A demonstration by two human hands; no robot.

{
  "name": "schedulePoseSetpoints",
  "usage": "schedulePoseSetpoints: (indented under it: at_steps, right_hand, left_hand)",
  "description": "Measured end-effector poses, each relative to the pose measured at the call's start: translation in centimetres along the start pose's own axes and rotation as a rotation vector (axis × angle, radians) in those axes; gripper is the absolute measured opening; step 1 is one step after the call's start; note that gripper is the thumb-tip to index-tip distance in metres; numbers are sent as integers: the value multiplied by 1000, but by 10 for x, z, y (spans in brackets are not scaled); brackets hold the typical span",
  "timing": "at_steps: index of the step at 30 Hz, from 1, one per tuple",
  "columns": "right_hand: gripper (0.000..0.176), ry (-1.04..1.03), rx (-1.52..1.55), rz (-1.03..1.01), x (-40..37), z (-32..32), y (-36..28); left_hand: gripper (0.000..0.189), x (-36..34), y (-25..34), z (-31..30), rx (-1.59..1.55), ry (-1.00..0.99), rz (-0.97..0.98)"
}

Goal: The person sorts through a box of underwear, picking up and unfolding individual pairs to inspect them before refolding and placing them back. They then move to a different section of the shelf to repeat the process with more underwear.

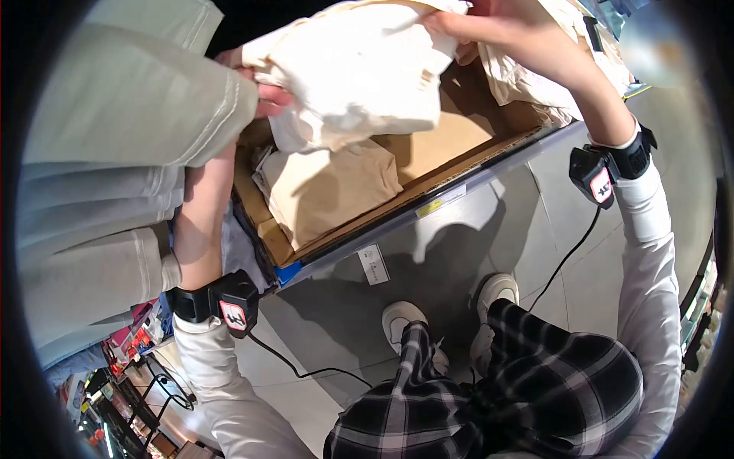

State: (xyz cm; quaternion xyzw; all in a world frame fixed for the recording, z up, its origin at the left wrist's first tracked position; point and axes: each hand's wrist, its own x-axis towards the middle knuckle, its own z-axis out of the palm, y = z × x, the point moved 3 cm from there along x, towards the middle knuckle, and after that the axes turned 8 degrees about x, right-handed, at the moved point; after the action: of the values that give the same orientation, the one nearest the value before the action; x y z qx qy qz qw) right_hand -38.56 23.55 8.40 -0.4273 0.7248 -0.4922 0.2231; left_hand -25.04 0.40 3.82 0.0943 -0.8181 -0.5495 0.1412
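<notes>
A folded cream garment [363,73] is held up above an open cardboard box [451,164]. My left hand [271,97] is closed on the garment's left edge, with part of the hand hidden by a hanging grey-green sleeve or hem. At the upper right, my right hand [456,29] pinches the other edge of the same garment. Below it, another folded cream garment [336,191] lies in the left part of the box. Bare cardboard shows to the right of that pile.
Light grey-green clothes [130,115] hang close on the left, over my left forearm. More cream cloth [527,76] lies at the box's right end. A white label card [373,265] sits below the shelf edge, above the grey tiled floor [336,321]. Cables run from both wrist devices.
</notes>
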Motion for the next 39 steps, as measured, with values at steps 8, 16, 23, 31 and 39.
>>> schedulePoseSetpoints:
  at_steps: [8, 16, 23, 31, 39]
  right_hand:
    - [22, 35, 231, -234, 42, 31, 28]
    - [24, -113, 447, -47, 44, 37, 36]
    - [23, -25, 366, -191, 40, 49, 22]
    - [24, -406, 9, -392, -15, 111, 74]
    - [17, -570, 181, -389, -18, 140, 90]
  left_hand:
    - [27, -11, -18, -47, 148, -2, -66]
    - [28, -32, -20, -51, 221, -30, -69]
    - [32, -41, -41, -71, 122, -79, 148]
    - [18, -112, -40, -32, 592, -419, 120]
    - [27, -133, -46, -14, 615, -540, -127]
